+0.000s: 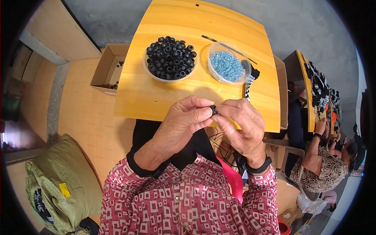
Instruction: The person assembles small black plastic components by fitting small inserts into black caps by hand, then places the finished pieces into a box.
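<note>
A small black hollow plastic piece is pinched between my two hands just above the table's near edge. The thumb and fingertips of my left hand close on one side of it. From the other side, my right hand has its thumb and forefinger on the same piece; the fingertips partly cover it. Beyond my left hand stands a clear round bowl heaped with similar black pieces. Farther right, a clear tub holds many tiny light-blue translucent pieces.
On the yellow wooden table, a thin dark stick and a black-and-white checked strip lie by the tub. An open cardboard box stands left. A green sack leans lower left. Another person sits at a table on the right.
</note>
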### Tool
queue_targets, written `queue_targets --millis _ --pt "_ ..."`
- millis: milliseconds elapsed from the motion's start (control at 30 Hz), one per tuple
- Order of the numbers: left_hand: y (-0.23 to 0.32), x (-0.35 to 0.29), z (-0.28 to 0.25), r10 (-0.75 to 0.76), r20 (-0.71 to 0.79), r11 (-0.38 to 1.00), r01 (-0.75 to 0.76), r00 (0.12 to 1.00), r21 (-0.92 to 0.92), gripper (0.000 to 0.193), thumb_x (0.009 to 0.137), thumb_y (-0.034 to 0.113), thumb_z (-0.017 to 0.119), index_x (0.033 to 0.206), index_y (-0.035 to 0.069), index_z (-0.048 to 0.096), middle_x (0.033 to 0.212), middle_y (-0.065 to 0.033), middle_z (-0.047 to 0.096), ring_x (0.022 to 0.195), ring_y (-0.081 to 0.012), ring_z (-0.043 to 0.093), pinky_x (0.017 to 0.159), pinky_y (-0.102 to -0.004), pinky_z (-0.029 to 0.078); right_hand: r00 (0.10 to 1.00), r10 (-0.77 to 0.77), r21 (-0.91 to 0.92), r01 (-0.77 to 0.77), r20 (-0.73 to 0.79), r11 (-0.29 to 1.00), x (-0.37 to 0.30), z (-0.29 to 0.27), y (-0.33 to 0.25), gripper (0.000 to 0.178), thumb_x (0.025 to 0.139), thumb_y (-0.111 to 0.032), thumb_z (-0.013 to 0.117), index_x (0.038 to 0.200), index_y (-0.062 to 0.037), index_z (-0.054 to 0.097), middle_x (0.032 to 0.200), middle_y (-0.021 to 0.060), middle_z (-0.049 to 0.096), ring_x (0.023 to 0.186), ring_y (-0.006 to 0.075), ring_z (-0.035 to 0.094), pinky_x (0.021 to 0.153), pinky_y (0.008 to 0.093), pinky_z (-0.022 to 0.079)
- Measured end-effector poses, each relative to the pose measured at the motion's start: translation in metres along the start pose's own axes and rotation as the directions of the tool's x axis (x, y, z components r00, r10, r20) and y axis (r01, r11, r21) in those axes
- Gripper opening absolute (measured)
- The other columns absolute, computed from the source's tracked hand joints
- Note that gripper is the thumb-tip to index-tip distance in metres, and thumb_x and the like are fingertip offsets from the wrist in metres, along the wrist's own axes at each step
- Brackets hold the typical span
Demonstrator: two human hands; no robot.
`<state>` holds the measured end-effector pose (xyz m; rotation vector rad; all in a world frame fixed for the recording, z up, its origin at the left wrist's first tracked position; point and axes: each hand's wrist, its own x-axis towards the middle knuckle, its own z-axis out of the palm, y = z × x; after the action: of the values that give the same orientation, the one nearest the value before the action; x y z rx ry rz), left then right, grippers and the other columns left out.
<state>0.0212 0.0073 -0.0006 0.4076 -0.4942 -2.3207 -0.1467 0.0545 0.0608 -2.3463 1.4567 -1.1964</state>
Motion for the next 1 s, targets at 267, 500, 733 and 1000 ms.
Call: queue_targets --millis 267,500,733,1000 --pt "0.002 0.004 -0.008 -0.035 0.065 0.999 0.035 0.997 0.000 0.020 0.091 0.006 0.061 0.111 0.010 0.060 0.105 -0.0003 0.062 0.095 -0.0097 0.061 0.085 -0.0254 0.051 0.995 0.101 0.067 -0.101 0.005 0.993 -0.001 0.006 0.006 0.029 0.068 -0.003 0.080 0.094 0.0002 0.067 0.087 0.0114 0.064 0.080 0.0221 0.062 0.071 0.0309 0.049" --pt "-0.001 0.002 -0.008 -0.059 0.068 0.998 0.061 0.996 -0.033 0.019 0.091 0.008 0.062 0.111 0.009 0.062 0.104 -0.0016 0.064 0.099 -0.0131 0.062 0.089 -0.0298 0.050 0.995 0.090 0.063 -0.087 -0.047 0.994 0.000 0.007 0.003 0.025 0.071 -0.002 0.076 0.094 0.0019 0.066 0.087 0.0133 0.063 0.076 0.0261 0.061 0.066 0.0332 0.049" --pt "-0.004 0.004 -0.008 -0.030 -0.025 0.997 0.028 0.999 -0.075 0.013 0.090 0.007 0.064 0.103 0.008 0.065 0.099 -0.0013 0.065 0.091 -0.0107 0.061 0.084 -0.0265 0.051 0.988 -0.129 -0.175 0.113 -0.085 0.978 0.000 0.013 0.003 0.030 0.064 0.003 0.075 0.093 0.0008 0.067 0.087 0.0090 0.062 0.072 0.0230 0.059 0.062 0.0317 0.046" --pt "0.000 0.006 -0.017 0.016 -0.044 0.997 -0.012 0.999 0.079 0.012 0.091 0.006 0.062 0.102 0.008 0.066 0.100 -0.0027 0.066 0.094 -0.0125 0.062 0.089 -0.0308 0.050 0.974 -0.226 -0.269 0.224 0.024 0.937 0.003 0.016 0.008 0.029 0.065 -0.001 0.072 0.093 0.0002 0.066 0.089 0.0094 0.062 0.073 0.0224 0.060 0.065 0.0324 0.046"
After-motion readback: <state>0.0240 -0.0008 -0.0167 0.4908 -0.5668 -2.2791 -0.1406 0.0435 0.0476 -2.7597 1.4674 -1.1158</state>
